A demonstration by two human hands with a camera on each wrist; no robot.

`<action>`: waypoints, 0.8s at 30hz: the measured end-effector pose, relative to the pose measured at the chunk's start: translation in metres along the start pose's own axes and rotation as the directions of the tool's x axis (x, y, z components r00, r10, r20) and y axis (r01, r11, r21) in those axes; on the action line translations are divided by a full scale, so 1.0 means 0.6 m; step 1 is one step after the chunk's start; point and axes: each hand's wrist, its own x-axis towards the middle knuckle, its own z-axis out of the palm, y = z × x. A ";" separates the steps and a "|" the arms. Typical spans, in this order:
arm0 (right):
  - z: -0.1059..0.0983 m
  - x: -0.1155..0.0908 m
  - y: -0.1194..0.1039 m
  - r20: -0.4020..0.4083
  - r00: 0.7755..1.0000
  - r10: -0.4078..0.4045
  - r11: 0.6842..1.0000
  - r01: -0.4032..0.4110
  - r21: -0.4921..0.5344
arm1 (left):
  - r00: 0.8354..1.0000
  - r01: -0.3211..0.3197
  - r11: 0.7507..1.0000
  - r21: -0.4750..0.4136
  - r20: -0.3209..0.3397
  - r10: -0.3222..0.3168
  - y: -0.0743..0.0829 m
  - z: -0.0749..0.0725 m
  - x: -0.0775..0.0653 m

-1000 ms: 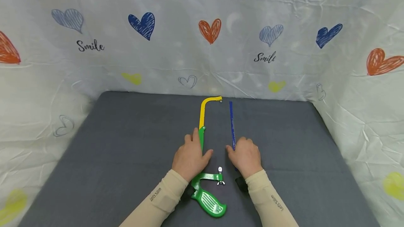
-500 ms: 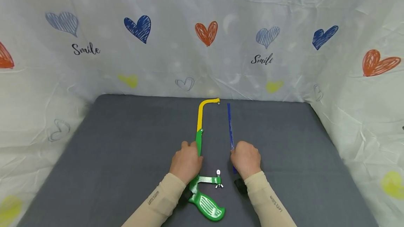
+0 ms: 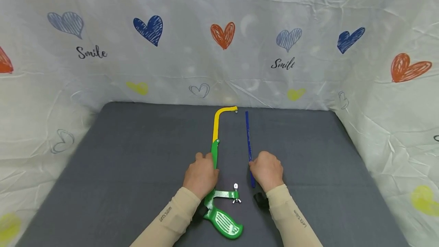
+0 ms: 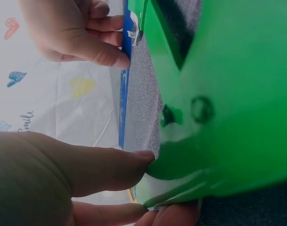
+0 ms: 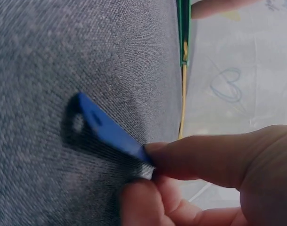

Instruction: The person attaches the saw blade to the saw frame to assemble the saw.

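A hacksaw frame (image 3: 224, 222), green with a yellow front arm, lies lengthwise near the middle of the table. My left hand (image 3: 200, 176) grips its green middle section, thumb on one side and fingers curled under the other in the left wrist view. To its right is a blue hacksaw blade (image 3: 248, 136), roughly parallel to the frame. My right hand (image 3: 266, 170) pinches this blade near its close end, between thumb and fingers. In the right wrist view the blade's holed end (image 5: 103, 123) sticks out past the fingertips, casting a shadow on the cloth.
A wing nut (image 3: 236, 201) and a pin sit on the frame's short rear arm. Dark grey cloth (image 3: 308, 155) covers the table. Behind and at the sides hangs a white curtain (image 3: 185, 60) printed with hearts.
Both hands have drawn back slightly and curled their fingers: the left round the hacksaw frame, the right onto the blade. The blade's close end now shows beside the right hand.
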 end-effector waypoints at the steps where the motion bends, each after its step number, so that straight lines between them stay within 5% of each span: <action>1: 0.000 0.000 0.000 -0.001 1.000 0.007 1.000 -0.007 0.010 | 1.000 0.001 1.000 0.000 0.000 -0.001 -0.001 0.000 0.000; 6: 0.000 0.004 0.002 0.019 1.000 0.018 0.997 -0.019 0.078 | 1.000 0.005 1.000 0.001 -0.003 -0.005 -0.002 0.001 0.000; 16: -0.014 0.020 0.020 0.275 0.961 0.037 0.942 -0.126 0.311 | 1.000 -0.003 1.000 -0.002 -0.004 0.003 -0.001 0.001 -0.001; 24: -0.011 0.024 0.015 0.285 0.957 -0.055 0.929 -0.055 0.365 | 1.000 0.020 1.000 0.009 0.007 -0.020 -0.001 -0.002 0.000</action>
